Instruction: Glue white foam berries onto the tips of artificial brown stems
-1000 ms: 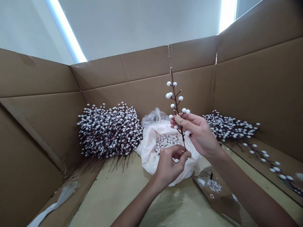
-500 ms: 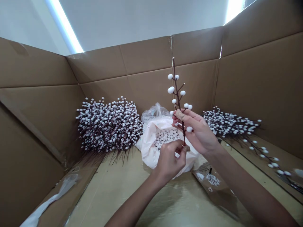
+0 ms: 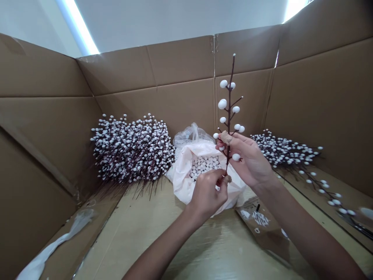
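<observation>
Upright in front of me stands an artificial berry branch (image 3: 229, 99), a brown stem with white berries on short twigs. My left hand (image 3: 208, 191) pinches its lower end between thumb and fingers. Higher up, my right hand (image 3: 247, 157) is closed around the stem, its thumb across the front. Tan wraps cover a thumb tip on each hand. A few twig tips carry no large berry, only a small pale end. Just behind the hands sits a white plastic bag (image 3: 181, 184), open at the top, with many loose white berries (image 3: 202, 167) inside.
A thick pile of berry branches (image 3: 134, 149) lies left, a smaller pile (image 3: 284, 149) right. One single branch (image 3: 326, 190) lies near the right edge. A flat cardboard piece (image 3: 264, 233) with white smears rests below my right forearm. Cardboard walls (image 3: 180, 103) surround the table.
The branch has turned more upright and its tip has moved right and up in view. Both hands keep their hold on it. The view has tilted slightly downward.
</observation>
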The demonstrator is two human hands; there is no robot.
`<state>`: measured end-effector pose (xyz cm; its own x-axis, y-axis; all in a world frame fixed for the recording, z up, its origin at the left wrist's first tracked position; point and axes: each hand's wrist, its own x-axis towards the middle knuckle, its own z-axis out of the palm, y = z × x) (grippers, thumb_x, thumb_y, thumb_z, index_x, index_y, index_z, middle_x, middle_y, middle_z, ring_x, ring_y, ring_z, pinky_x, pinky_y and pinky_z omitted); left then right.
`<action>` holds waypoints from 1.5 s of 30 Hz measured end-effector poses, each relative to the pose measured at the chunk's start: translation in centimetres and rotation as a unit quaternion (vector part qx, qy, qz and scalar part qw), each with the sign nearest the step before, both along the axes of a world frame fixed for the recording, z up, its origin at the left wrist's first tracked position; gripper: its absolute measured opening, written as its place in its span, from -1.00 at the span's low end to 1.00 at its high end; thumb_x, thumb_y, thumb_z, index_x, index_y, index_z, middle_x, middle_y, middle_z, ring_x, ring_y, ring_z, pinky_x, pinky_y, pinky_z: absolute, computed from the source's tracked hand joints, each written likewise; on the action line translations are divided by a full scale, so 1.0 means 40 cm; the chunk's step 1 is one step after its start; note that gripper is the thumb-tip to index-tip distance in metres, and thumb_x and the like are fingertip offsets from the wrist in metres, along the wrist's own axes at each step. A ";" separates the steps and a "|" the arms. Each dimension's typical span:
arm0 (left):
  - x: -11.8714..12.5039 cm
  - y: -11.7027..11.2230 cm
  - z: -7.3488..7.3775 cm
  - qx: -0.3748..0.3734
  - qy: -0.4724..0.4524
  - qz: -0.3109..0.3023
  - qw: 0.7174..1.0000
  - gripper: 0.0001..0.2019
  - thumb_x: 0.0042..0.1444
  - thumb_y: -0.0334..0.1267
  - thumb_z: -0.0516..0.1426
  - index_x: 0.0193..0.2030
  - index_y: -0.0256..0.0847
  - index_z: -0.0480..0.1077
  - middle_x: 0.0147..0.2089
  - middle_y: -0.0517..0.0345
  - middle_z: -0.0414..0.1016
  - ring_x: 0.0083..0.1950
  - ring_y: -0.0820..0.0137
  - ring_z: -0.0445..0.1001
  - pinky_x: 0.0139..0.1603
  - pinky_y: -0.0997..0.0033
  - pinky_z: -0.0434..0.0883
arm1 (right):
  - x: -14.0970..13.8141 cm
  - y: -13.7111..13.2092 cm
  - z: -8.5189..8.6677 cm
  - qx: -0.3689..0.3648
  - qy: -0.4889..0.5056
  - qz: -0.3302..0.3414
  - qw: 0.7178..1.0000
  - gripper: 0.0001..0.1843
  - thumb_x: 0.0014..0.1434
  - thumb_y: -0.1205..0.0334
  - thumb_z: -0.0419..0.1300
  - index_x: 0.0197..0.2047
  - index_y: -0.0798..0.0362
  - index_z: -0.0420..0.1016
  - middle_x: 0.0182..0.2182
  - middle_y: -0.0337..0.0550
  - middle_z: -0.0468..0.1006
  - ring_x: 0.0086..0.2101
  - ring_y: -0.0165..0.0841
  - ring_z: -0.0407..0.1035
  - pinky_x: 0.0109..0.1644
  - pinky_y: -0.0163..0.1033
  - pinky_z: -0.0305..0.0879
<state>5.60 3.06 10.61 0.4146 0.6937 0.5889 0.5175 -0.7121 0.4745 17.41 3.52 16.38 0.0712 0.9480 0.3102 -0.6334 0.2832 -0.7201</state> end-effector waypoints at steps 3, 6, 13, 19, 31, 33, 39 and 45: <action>-0.001 0.003 0.000 0.003 0.012 0.004 1.000 -0.86 0.02 -0.49 0.07 -0.50 -0.25 0.34 -0.51 0.18 0.45 -0.48 0.45 0.41 -0.42 0.51 0.27 | 0.001 0.002 -0.003 0.008 -0.015 0.005 1.000 -0.93 -0.07 0.30 0.37 -0.43 0.09 0.62 -0.47 -0.23 0.50 -0.46 -0.55 0.33 -0.35 -0.47 0.33; -0.001 0.006 -0.004 0.004 0.007 0.005 1.000 -0.86 0.02 -0.49 0.07 -0.49 -0.25 0.35 -0.49 0.17 0.48 -0.49 0.45 0.42 -0.41 0.51 0.28 | 0.000 0.004 -0.006 0.025 -0.025 0.009 0.999 -0.95 -0.04 0.29 0.35 -0.44 0.08 0.61 -0.47 -0.23 0.51 -0.44 -0.53 0.35 -0.32 -0.45 0.35; 0.001 0.007 -0.006 0.002 -0.018 0.000 1.000 -0.87 0.06 -0.47 0.07 -0.44 -0.25 0.39 -0.43 0.14 0.53 -0.44 0.43 0.48 -0.37 0.52 0.35 | -0.001 -0.001 0.007 0.012 -0.022 -0.005 1.000 -0.94 0.05 0.36 0.26 -0.40 0.09 0.59 -0.40 -0.22 0.54 -0.39 -0.52 0.42 -0.24 -0.44 0.38; 0.000 0.008 -0.006 0.002 -0.013 0.003 1.000 -0.87 0.08 -0.44 0.07 -0.43 -0.25 0.40 -0.43 0.13 0.54 -0.44 0.42 0.48 -0.38 0.50 0.35 | -0.001 -0.001 0.009 0.025 -0.024 -0.021 0.999 -0.91 0.07 0.36 0.22 -0.44 0.09 0.54 -0.41 -0.21 0.56 -0.39 -0.49 0.45 -0.24 -0.41 0.40; -0.002 0.010 -0.001 0.008 -0.036 0.008 0.999 -0.91 0.11 -0.39 0.09 -0.39 -0.25 0.41 -0.44 0.15 0.54 -0.45 0.43 0.47 -0.37 0.49 0.38 | 0.011 -0.014 0.013 0.072 -0.073 0.007 0.995 -0.87 0.04 0.37 0.16 -0.32 0.10 0.52 -0.30 -0.13 0.59 -0.24 -0.36 0.50 0.02 -0.19 0.39; -0.002 0.009 0.001 0.009 -0.044 0.010 0.999 -0.90 0.11 -0.39 0.10 -0.40 -0.24 0.41 -0.43 0.16 0.54 -0.45 0.44 0.47 -0.37 0.49 0.39 | 0.016 -0.009 0.010 0.079 -0.065 0.016 0.995 -0.84 0.03 0.34 0.14 -0.30 0.09 0.50 -0.27 -0.09 0.59 -0.19 -0.30 0.50 0.06 -0.13 0.37; -0.004 0.007 0.003 0.025 -0.076 0.010 0.997 -0.90 0.12 -0.39 0.10 -0.39 -0.23 0.41 -0.42 0.15 0.54 -0.42 0.44 0.48 -0.35 0.50 0.42 | 0.034 0.012 0.001 0.106 -0.077 -0.048 0.990 -0.92 0.09 0.33 0.14 -0.36 0.02 0.47 -0.24 -0.15 0.56 -0.15 -0.30 0.48 0.11 -0.08 0.33; -0.004 0.006 0.002 0.031 -0.085 0.007 0.996 -0.89 0.13 -0.39 0.10 -0.40 -0.24 0.41 -0.42 0.15 0.55 -0.42 0.45 0.48 -0.35 0.51 0.42 | 0.036 0.021 0.002 0.132 -0.084 -0.095 0.983 -0.89 0.11 0.32 0.18 -0.42 0.04 0.53 -0.38 -0.21 0.53 -0.28 -0.39 0.46 0.02 -0.14 0.38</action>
<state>5.46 3.28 10.69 0.2954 0.6585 0.6922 0.4436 -0.7362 0.5111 18.86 4.36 16.44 0.1651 0.8076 0.5662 -0.4290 0.5757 -0.6961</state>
